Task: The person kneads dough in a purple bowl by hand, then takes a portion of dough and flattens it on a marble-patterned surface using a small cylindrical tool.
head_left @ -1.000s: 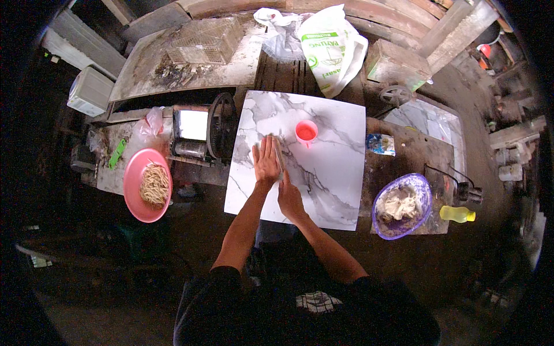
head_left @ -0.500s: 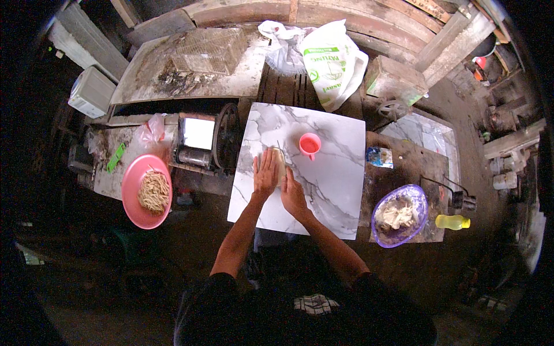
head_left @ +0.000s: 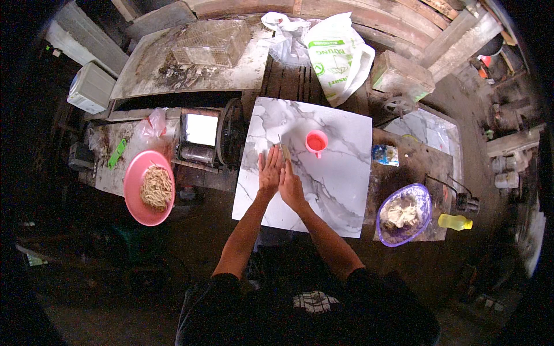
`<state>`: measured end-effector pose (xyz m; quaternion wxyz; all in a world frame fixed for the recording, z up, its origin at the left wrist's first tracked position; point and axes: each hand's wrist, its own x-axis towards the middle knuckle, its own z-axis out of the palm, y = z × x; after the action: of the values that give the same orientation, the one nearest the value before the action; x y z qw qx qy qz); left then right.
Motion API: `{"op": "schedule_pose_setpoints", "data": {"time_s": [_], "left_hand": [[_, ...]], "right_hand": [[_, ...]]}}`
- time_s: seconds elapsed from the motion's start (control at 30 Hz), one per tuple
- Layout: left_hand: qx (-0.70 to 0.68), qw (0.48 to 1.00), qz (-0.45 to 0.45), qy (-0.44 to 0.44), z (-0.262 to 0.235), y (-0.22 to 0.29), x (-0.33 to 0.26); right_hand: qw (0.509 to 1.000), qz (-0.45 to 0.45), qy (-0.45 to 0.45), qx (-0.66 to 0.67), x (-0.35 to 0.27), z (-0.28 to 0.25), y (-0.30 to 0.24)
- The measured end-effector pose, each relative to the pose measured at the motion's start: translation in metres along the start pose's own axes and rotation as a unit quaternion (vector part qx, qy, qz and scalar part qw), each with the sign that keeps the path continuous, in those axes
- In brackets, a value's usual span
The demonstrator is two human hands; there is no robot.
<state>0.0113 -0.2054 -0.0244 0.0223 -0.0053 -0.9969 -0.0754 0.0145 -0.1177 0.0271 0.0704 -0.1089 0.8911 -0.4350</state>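
Note:
My left hand (head_left: 270, 172) lies on the white marble-patterned board (head_left: 340, 190), palm down, with its fingers stretched out and slightly apart. Close against it, my right hand (head_left: 292, 185) rests on edge, its fingers extended forward. A narrow tan piece (head_left: 285, 151) shows just beyond the right fingertips; the hands cover the rest, and its kind cannot be made out. Further up the board stands a pink cup (head_left: 316, 142) with red inside, its handle toward me.
Left: a pink basin (head_left: 133, 193) of pale strips and a roller machine (head_left: 199, 154) with a large wheel. Right: a purple basin (head_left: 426, 216) holding pale dough, a blue packet (head_left: 385, 155) and a yellow bottle (head_left: 455, 222). White plastic sacks (head_left: 340, 57) stand behind the board.
My hands have come closer together, the left now covering most of the pale piece that showed between them. The whole view has shifted slightly.

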Motion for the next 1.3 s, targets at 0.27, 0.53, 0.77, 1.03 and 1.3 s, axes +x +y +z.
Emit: {"op": "schedule_pose_setpoints", "data": {"time_s": [0.27,0.53,0.77,1.03,1.3], "left_hand": [[-0.003,0.999,-0.018,0.040,-0.002,-0.002,0.008],[-0.107,0.993,-0.044,0.034,0.003,-0.007,0.014],[-0.128,0.988,0.006,0.086,0.016,-0.021,0.006],[-0.108,0.994,-0.008,0.032,0.005,-0.013,0.002],[-0.043,0.999,0.012,-0.023,0.003,-0.007,-0.001]], "right_hand": [[1.000,0.002,-0.019,0.011,-0.027,-0.003,0.013],[0.994,0.044,-0.093,-0.036,-0.057,-0.022,0.034],[0.999,-0.036,0.007,-0.013,-0.006,-0.017,0.008],[0.999,-0.003,-0.011,-0.036,0.014,0.009,0.006],[0.997,-0.027,0.040,-0.058,0.003,0.015,0.009]]}}
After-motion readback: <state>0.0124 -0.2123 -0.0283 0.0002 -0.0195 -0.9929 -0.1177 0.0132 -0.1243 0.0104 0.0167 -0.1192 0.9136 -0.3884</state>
